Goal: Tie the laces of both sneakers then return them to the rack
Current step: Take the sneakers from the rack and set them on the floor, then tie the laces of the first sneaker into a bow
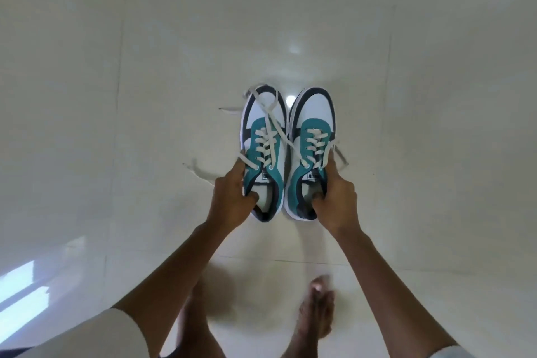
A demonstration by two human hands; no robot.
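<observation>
Two sneakers, white with teal and dark navy panels, sit side by side in the middle of the view, toes pointing away from me. My left hand (pixel 229 197) grips the collar of the left sneaker (pixel 263 136), thumb inside the opening. My right hand (pixel 334 197) grips the collar of the right sneaker (pixel 312 136) the same way. The white laces (pixel 267 113) hang loose and untied, trailing over the left toe and out to both sides. Whether the shoes rest on the floor or hang just above it I cannot tell.
A glossy white tiled floor (pixel 145 67) fills the view, with light reflections at the lower left. My bare feet (pixel 315 311) stand below the shoes. No rack is in view.
</observation>
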